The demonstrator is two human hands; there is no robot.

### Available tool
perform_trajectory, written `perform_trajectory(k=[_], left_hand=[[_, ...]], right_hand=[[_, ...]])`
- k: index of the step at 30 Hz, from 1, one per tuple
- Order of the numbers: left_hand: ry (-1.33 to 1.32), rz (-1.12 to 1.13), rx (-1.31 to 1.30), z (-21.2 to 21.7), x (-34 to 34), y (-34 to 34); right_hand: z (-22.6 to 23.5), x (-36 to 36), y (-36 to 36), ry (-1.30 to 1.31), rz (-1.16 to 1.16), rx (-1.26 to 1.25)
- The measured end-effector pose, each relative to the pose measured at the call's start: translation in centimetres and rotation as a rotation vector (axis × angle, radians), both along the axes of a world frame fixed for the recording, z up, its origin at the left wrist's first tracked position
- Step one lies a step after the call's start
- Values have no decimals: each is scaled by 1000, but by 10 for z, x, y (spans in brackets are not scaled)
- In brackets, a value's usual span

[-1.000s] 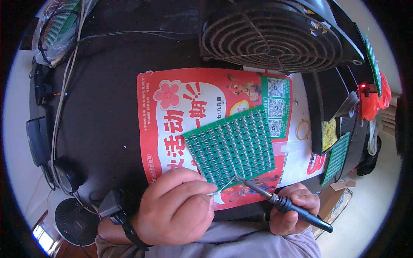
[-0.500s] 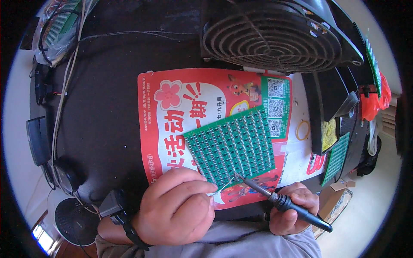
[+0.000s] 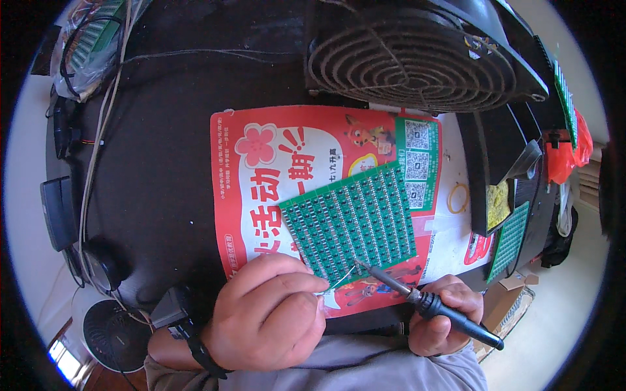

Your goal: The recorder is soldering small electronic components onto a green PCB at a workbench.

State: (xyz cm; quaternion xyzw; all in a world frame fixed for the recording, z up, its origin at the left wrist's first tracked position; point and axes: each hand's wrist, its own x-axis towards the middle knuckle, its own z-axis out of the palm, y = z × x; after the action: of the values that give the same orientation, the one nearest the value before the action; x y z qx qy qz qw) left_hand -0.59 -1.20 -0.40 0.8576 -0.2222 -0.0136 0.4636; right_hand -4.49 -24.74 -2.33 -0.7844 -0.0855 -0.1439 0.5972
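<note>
A green circuit board [image 3: 355, 221] with rows of tiny parts lies tilted on a red and white printed sheet [image 3: 228, 169]. My left hand [image 3: 270, 313] is closed at the board's near left corner, pinching a thin silvery solder wire [image 3: 343, 277] that slants up over the near edge. In my right hand [image 3: 447, 316] is a soldering iron [image 3: 422, 303] with a dark handle, gripped between thumb and fingers. Its tip meets or nearly meets the wire's end over the near part of the board; contact is too small to tell.
A dusty fan with a round wire grille [image 3: 417, 65] stands at the back. On the right, a dark holder has a yellow sponge [image 3: 499, 205], beside another green board [image 3: 510, 241]. Pale cables [image 3: 91, 169] run down the left, near a black box [image 3: 57, 215].
The soldering iron's tip has shifted very slightly at the wire's end. Both hands keep their grips, and the board stays in place.
</note>
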Motion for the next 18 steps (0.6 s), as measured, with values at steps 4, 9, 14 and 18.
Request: perform_trajectory(k=[4, 9, 14, 18], left_hand=[[5, -1, -8, 1, 1, 0], [16, 13, -8, 0, -1, -1], [1, 25, 1, 1, 0, -2], [-19, 40, 10, -1, -1, -4]], right_hand=[[1, -1, 0, 5, -9, -19], [-3, 0, 3, -54, -55, 25], [-2, -1, 4, -44, -70, 33], [-1, -1, 3, -29, -43, 13]])
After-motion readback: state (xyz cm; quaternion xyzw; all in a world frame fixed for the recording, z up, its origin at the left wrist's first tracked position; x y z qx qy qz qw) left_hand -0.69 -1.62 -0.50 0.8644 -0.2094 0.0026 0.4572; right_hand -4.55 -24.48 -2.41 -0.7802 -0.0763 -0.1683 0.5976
